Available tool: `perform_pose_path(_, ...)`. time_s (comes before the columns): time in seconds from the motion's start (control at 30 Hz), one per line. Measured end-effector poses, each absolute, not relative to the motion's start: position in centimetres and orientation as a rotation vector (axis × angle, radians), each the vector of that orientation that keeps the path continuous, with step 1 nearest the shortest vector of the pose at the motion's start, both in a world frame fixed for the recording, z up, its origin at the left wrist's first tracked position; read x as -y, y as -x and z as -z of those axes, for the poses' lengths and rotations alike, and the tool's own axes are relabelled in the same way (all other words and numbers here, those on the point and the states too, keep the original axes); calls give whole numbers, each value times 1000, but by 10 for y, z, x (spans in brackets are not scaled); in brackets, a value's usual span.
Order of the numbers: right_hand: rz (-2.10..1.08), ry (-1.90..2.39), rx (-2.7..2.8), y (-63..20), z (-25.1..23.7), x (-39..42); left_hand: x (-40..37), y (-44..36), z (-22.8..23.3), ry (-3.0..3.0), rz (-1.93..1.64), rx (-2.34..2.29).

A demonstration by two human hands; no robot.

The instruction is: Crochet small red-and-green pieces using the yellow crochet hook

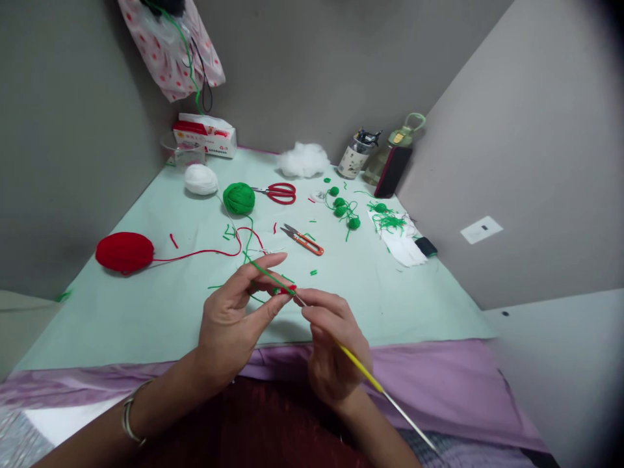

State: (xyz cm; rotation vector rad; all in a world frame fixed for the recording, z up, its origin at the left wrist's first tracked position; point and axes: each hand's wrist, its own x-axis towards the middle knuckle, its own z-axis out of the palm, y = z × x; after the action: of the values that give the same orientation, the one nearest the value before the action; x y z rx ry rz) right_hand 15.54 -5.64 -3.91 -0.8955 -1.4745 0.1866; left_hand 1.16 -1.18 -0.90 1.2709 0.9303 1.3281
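My left hand [238,318] pinches a small red and green crochet piece [287,290] between thumb and fingers. Green yarn [268,273] runs from the piece over my left index finger. In my right hand [336,338] is a crochet hook with a yellow grip [361,367]; its thin tip meets the piece, and its metal shaft points back toward my lap. A ball of green yarn [238,198] sits beyond my hands. Off to the left lies a ball of red yarn [125,252], with a strand trailing toward my left hand. Behind it rests a ball of white yarn [201,179].
Orange thread snips [303,240] and red-handled scissors [280,193] lie ahead. White stuffing [305,160], a pen cup [355,157], a bottle [390,153] and a phone [394,171] stand at the back. Small green balls [340,208] and yarn scraps [390,222] lie right; a tissue pack [205,135] back left.
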Motion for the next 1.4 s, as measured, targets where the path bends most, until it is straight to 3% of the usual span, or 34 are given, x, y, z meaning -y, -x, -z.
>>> perform_pose_path(0.3,311,1025,1770,-162,41,56,11,-13,11,-966,-1131,-813)
perform_pose_path(0.63,72,905,1692,-170,37,51,-1,-5,-1,-756,-762,-620)
perform_pose_path(0.83,-260,868,1631,-179,30,49,-5,-2,1,-1077,-947,-780)
perform_pose_path(1.23,-471,980,1511,-180,19,63,-5,-2,7,-1667,-1177,-948)
perform_pose_path(1.4,-630,991,1321,-175,14,65,-6,-3,10,-1649,-1194,-948)
